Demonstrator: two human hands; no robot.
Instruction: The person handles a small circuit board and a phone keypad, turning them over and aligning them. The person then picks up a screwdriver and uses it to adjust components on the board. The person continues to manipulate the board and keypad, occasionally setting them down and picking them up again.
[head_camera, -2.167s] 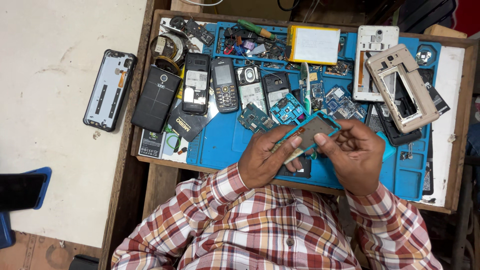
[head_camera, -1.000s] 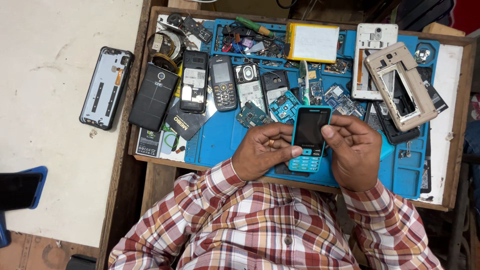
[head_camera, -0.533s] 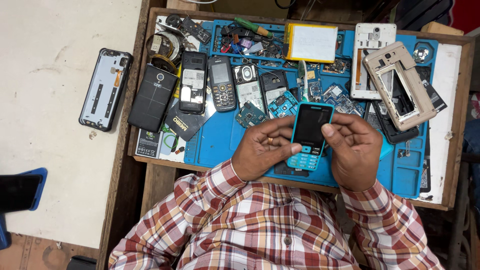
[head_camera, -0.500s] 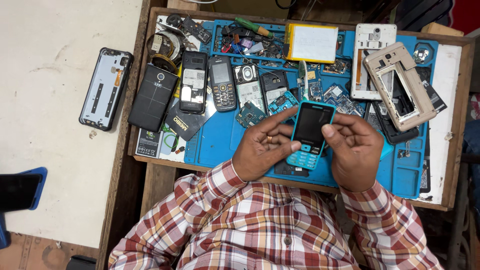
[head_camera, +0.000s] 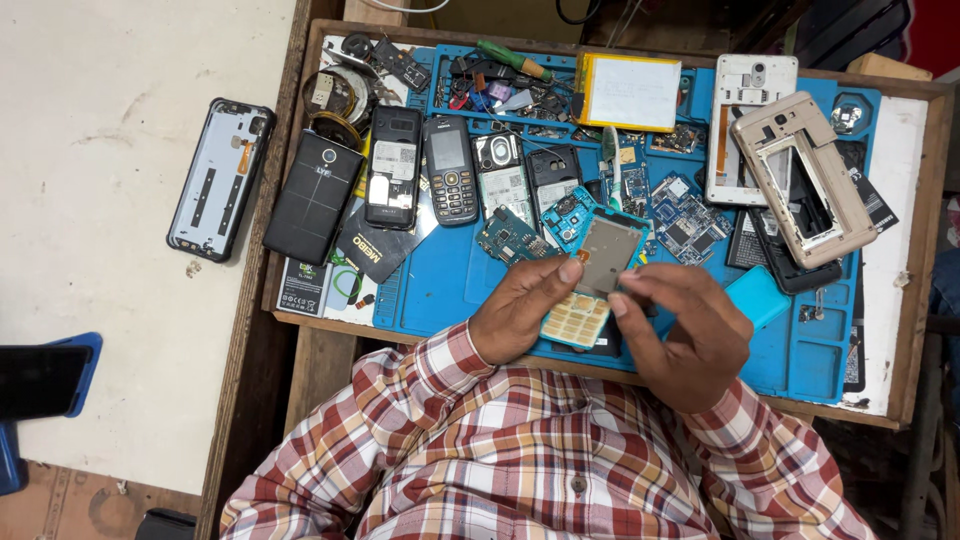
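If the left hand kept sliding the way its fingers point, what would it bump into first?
The left hand points up and to the right, already gripping the opened phone front. Past that, it would probably meet the blue circuit board lying on the blue mat, though height is hard to judge.

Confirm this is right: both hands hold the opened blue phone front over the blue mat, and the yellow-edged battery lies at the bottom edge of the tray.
Not quite. The head view shows the yellow-edged battery at the tray's top edge. The rest holds: left hand and right hand hold the opened blue phone front over the blue mat.
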